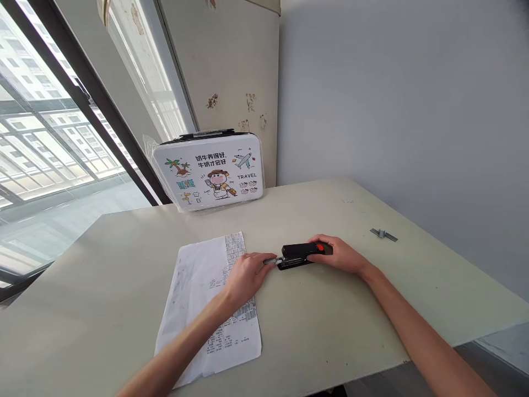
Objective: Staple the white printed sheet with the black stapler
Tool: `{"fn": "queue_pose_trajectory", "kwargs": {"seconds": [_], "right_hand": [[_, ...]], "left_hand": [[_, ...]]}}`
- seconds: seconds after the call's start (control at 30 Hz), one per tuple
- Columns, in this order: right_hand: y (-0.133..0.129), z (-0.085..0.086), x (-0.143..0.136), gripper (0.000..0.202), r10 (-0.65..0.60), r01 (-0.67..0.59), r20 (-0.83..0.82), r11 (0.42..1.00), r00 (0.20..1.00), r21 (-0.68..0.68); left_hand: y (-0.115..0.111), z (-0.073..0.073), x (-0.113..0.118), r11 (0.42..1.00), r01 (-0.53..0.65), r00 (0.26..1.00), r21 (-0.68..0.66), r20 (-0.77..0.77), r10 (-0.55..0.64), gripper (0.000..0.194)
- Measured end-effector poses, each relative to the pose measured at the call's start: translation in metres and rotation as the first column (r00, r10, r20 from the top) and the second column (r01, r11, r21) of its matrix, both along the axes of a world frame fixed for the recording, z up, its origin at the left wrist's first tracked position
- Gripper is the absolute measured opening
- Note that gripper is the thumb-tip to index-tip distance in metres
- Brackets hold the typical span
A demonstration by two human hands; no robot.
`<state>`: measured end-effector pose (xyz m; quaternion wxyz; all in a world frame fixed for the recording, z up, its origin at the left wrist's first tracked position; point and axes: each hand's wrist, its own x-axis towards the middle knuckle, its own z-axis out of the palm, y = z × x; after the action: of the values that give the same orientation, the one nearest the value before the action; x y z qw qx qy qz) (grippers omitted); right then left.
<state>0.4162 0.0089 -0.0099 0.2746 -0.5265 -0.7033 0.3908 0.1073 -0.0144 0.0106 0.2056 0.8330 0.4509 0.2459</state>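
At the back of the counter (330, 325), a white case (209, 176) is stood upright. Nearer, printed paper (196, 275) is partly covered by the left hand (248, 273) and forearm (192, 336). Beside it, a black stapler (297, 251) is gripped at its rear by the right hand (344, 255). A grey metal object (383, 235) is seen farther right; a metal piece (270, 261) at the stapler's front is pinched by the left hand.

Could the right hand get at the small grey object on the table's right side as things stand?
Likely yes: nothing visible stands between the right hand and the small grey object, though that hand holds the stapler.
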Motion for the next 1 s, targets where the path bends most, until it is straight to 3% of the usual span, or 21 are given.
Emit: {"fn": "queue_pose_trajectory", "kwargs": {"seconds": [0.37,0.57,0.77,0.87,1.0], "right_hand": [[0.0,0.0,-0.001,0.045,0.004,-0.004,-0.02,1.0,1.0,0.013],[-0.002,0.003,-0.001,0.046,0.015,-0.017,-0.087,1.0,0.996,-0.026],[-0.008,0.008,-0.02,0.056,-0.005,-0.017,-0.408,0.999,0.913,-0.051],[-0.008,0.005,-0.027,0.061,-0.037,0.004,-0.445,0.997,0.895,-0.075],[-0.007,0.002,-0.028,0.061,-0.043,-0.005,-0.483,0.995,0.875,-0.097]], "left_hand": [[-0.001,-0.01,0.005,0.996,0.018,1.0,0.089,-0.004,-0.018,0.028],[0.003,-0.01,-0.015,0.996,0.02,1.0,0.092,0.019,-0.021,0.028],[0.011,-0.006,-0.037,0.975,0.196,0.98,0.102,0.021,-0.199,0.026],[0.013,-0.002,-0.037,0.949,0.284,0.958,0.136,0.012,-0.288,0.025],[0.017,0.0,-0.029,0.939,0.305,0.951,0.156,0.0,-0.309,0.025]]}}
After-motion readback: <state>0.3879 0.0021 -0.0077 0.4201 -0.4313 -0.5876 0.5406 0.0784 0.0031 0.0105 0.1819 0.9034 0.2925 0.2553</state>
